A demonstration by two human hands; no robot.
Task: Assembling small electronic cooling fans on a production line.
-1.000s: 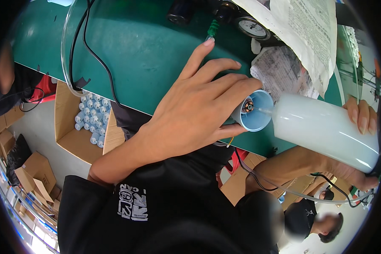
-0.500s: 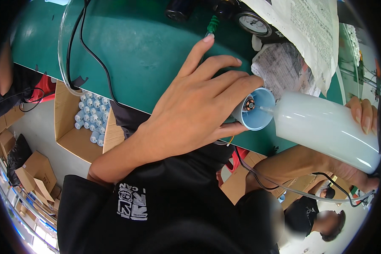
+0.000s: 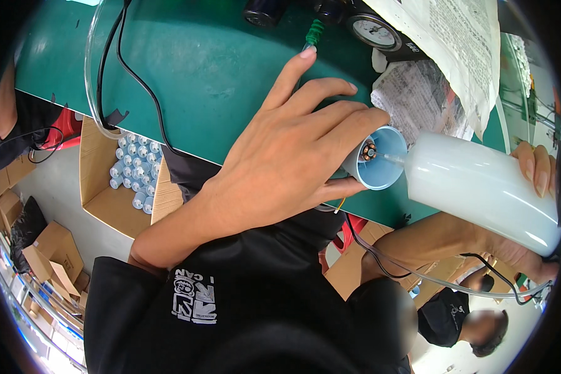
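Note:
My left hand [image 3: 287,149] holds a light-blue plastic cup-shaped housing [image 3: 380,181] on its side, the thumb below and a finger over the top. The other fingers stretch out past it, one of them close to a green coiled piece. The housing's open mouth faces right; inside it sits a small round part [image 3: 369,151] with copper-coloured bits. My right hand [image 3: 533,168] is wrapped round a large milky-white dispensing syringe [image 3: 480,187]. Its thin clear nozzle [image 3: 391,159] reaches into the housing's mouth, beside the round part. Whether the tip touches is unclear.
A pressure gauge [image 3: 375,32] and newspaper sheets [image 3: 442,31] are at the back of the green table [image 3: 193,68]. Black cables [image 3: 137,78] and a clear hose [image 3: 92,62] cross its left. Below stands a cardboard box [image 3: 106,206] with several blue housings. Other people are nearby.
The housing and the syringe's nozzle end have shifted very slightly to the right and up. Both hands keep their holds.

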